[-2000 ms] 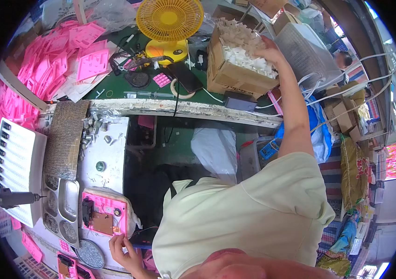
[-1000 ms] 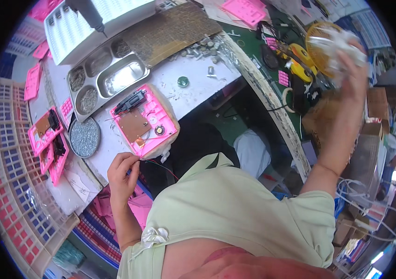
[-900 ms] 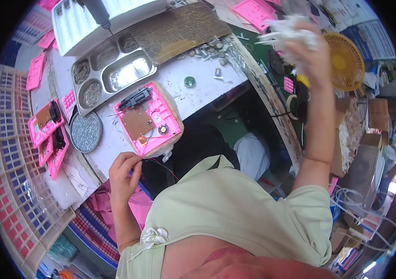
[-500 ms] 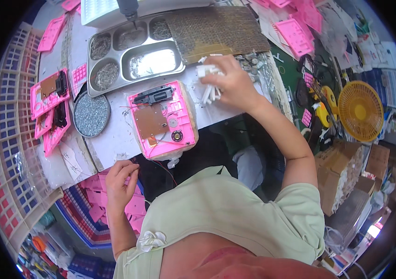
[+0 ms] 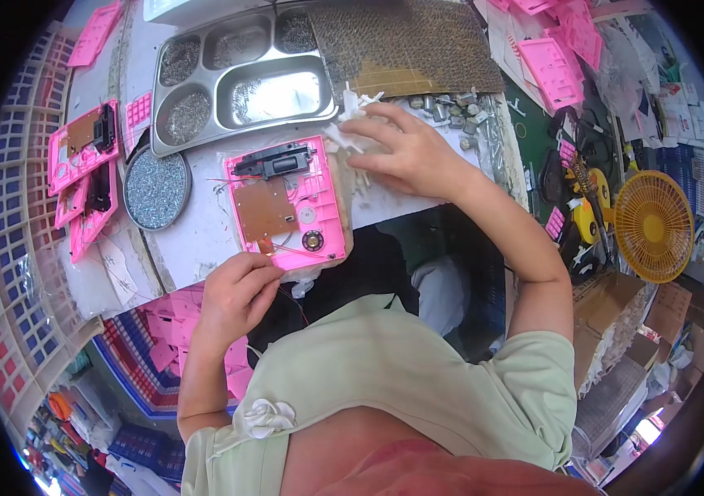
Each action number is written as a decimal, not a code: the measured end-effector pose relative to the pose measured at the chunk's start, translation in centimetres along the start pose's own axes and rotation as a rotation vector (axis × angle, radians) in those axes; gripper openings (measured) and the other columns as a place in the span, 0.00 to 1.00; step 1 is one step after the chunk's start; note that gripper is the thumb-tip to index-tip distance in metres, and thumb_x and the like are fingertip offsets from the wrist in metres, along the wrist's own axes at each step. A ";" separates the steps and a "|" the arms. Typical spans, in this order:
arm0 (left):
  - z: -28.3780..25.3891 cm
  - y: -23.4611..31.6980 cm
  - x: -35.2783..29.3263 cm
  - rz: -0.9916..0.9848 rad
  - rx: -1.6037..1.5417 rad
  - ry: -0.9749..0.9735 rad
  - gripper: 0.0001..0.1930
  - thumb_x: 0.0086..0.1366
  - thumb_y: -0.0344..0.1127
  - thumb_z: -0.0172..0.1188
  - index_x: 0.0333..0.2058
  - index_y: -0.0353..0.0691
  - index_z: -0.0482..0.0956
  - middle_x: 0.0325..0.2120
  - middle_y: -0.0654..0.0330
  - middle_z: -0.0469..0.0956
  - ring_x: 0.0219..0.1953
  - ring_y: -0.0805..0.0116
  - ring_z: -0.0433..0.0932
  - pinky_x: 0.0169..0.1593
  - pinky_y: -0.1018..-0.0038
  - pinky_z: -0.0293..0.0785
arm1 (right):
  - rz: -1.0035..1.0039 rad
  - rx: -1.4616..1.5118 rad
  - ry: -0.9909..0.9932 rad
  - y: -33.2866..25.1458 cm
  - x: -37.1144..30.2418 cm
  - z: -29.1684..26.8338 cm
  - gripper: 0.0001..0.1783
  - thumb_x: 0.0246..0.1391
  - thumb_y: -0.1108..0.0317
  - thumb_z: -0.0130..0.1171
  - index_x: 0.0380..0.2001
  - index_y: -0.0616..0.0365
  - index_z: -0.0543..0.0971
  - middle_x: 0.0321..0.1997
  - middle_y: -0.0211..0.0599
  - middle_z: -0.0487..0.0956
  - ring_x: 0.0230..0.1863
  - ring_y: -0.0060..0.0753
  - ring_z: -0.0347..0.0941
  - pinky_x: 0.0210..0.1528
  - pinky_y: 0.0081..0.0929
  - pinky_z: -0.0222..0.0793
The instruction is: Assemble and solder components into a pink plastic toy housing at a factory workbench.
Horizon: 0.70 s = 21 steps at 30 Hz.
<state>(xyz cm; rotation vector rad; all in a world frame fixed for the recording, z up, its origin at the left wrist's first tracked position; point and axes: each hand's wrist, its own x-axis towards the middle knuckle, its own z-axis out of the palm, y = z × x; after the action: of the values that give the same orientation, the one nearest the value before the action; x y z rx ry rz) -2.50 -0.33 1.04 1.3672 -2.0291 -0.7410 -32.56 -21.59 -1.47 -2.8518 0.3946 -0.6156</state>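
A pink plastic housing [image 5: 331, 217] lies at the front edge of the table, on a pale padded block. Fitted in it are a brown circuit board [image 5: 262, 210], a black mechanism [image 5: 276, 162], a small round speaker-like part [image 5: 313, 240] and thin wires. At its lower left corner is my left hand [image 5: 240, 296], fingertips pinched together; anything between them is too small to make out. My right hand [image 5: 410, 153] reaches over loose white plastic pieces [image 5: 353, 106] right of the housing. Its fingers are apart and bent among the pieces, which are partly hidden and blurred.
A metal compartment tray [image 5: 224, 124] with small screws stands behind the housing. Left of it are a round dish [image 5: 156, 192] of tiny metal parts and more pink housings [image 5: 87, 198]. Small metal parts [image 5: 451, 112] lie behind my right hand. A yellow basket [image 5: 654, 225] stands at the right.
My left hand has moved up and right to the housing's lower left corner. My right hand has shifted slightly down over the white pieces. The hanging tool above the tray has left the view.
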 end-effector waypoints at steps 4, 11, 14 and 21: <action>0.4 0.2 1.8 0.098 -0.007 -0.029 0.10 0.54 0.26 0.70 0.36 0.38 0.83 0.35 0.57 0.81 0.35 0.56 0.83 0.37 0.64 0.80 | 0.023 0.001 0.098 -0.1 -1.7 0.2 0.27 0.37 0.71 0.72 0.46 0.44 0.83 0.63 0.34 0.77 0.62 0.53 0.70 0.60 0.45 0.74; 2.5 1.0 8.7 0.338 0.044 -0.068 0.13 0.52 0.27 0.69 0.39 0.40 0.83 0.37 0.56 0.80 0.37 0.53 0.81 0.39 0.62 0.78 | 0.089 0.023 0.310 0.2 -3.3 1.0 0.24 0.39 0.77 0.71 0.44 0.49 0.84 0.53 0.37 0.80 0.56 0.51 0.73 0.57 0.43 0.73; 4.0 0.8 11.5 0.384 0.132 -0.087 0.18 0.52 0.30 0.70 0.43 0.42 0.82 0.40 0.57 0.79 0.40 0.55 0.79 0.44 0.62 0.76 | 0.189 -0.020 0.401 0.4 -4.7 1.2 0.22 0.39 0.79 0.71 0.42 0.51 0.84 0.50 0.38 0.81 0.54 0.50 0.74 0.55 0.43 0.73; 6.5 0.1 16.0 0.326 0.500 -0.110 0.28 0.53 0.39 0.71 0.55 0.50 0.80 0.49 0.60 0.75 0.50 0.59 0.74 0.55 0.59 0.69 | 0.437 -0.187 0.498 0.2 -5.9 1.6 0.16 0.42 0.78 0.69 0.37 0.51 0.85 0.44 0.35 0.81 0.49 0.49 0.73 0.52 0.42 0.72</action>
<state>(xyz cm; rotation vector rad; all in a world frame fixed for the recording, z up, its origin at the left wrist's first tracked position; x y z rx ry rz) -12.27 -14.47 -0.84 1.2122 -2.5574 -0.1696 -37.11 -19.76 -5.21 -2.6026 1.1665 -1.2364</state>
